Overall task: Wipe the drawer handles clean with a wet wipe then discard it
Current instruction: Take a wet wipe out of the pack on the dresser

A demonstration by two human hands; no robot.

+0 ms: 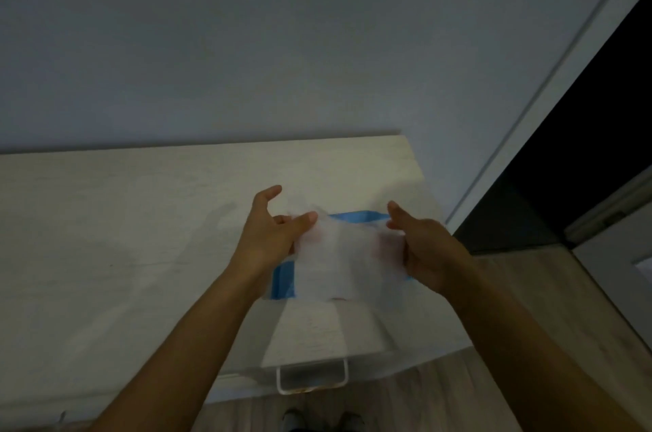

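**Wipe opened out over the counter, handle waiting below**

The wet wipe (338,255) is held up in the air between both hands, above the pale counter (123,237) and in front of a blue packet (282,281) that lies on it. The left hand (271,234) pinches the sheet's left edge between thumb and fingers, with the forefinger lifted clear. The right hand (423,251) is closed on the right edge. Neither hand is free.

The step in hand looks like spreading the wipe before use. To do it well, pull the two edges apart gently so the thin, damp sheet flattens without tearing. Then fold it once or twice into a pad that one hand can wrap round a bar. A loose sheet would likely bunch and leave parts of the bar unwiped.

The wipe's long axis runs left to right, from one hand to the other. Its broad face is turned toward the camera and its lower edge hangs free. The drawer handle (312,380) is well below it, at the counter's front edge. It is a pale bar, also lying left to right, and it stands out from the drawer front toward the person. It has brownish marks along its lower edge, so the underside probably needs the most rubbing.
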